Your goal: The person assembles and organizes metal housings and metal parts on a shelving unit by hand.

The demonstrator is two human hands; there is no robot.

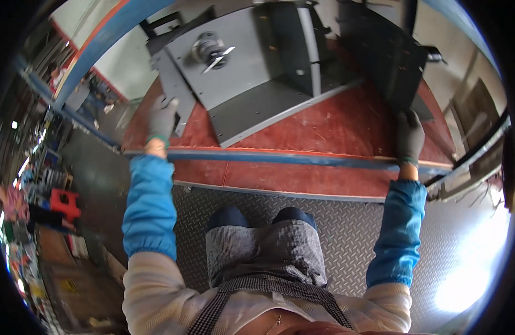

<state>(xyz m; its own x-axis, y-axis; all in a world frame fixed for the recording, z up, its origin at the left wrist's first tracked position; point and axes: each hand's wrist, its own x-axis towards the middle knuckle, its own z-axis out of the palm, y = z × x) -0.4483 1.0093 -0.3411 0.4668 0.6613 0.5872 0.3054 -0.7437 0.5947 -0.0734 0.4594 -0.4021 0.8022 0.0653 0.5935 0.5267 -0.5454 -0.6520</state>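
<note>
Grey sheet-metal parts stand on a red-topped workbench point(302, 131). At the left, my left hand point(164, 118), in a grey glove, is closed on the edge of a narrow grey metal panel point(179, 92). Beside that panel sits a large grey metal housing point(241, 67) with a round lock-like fitting point(209, 49) on its face. My right hand point(411, 138), also gloved, is closed at the lower corner of a dark grey metal panel point(388, 61) at the right. The fingertips of both hands are partly hidden.
A blue frame rail point(285, 158) runs along the bench's front edge, above a lower red shelf point(280, 181). Tread-plate flooring point(347, 240) lies underfoot. Blue posts point(82, 61) rise at the left. Farther left are a red stool point(65, 205) and other people point(15, 204).
</note>
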